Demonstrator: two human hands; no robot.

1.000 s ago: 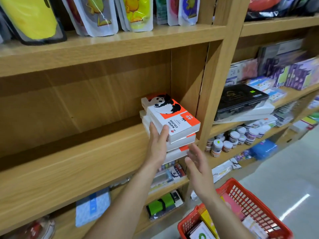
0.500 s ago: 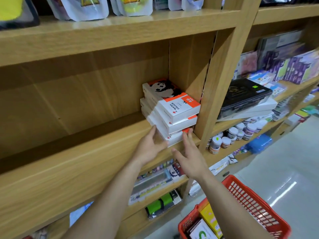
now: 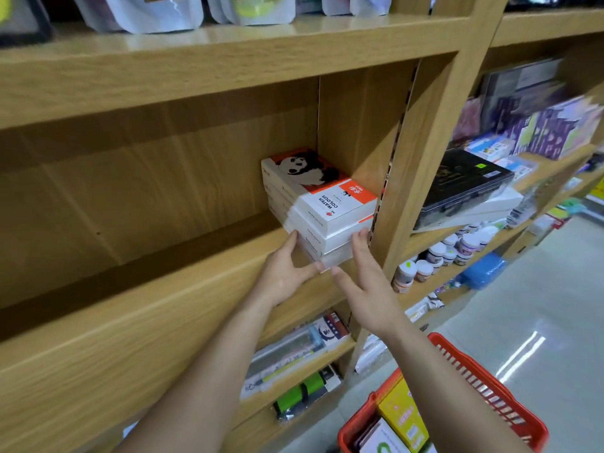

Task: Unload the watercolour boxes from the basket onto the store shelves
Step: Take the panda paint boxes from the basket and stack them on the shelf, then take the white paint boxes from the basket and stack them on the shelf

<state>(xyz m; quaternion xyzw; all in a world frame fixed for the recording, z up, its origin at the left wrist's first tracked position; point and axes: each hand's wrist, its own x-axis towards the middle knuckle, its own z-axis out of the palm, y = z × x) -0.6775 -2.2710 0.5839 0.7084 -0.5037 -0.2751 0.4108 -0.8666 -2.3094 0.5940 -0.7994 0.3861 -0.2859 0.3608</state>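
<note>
left hand (image 3: 284,273) flat on rectangular cardboard watercolour boxes (image 3: 330,204) | right hand (image 3: 369,286) flat against them | wood-grain shelf (image 3: 163,305)

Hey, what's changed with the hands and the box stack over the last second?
The left hand slid from the top of the stack down to its bottom; the right hand, then clear of it, rose to touch its front. The stack, then fanned, now sits squarer. Nothing grasped or released; it stays on the shelf, basket still below.
</note>
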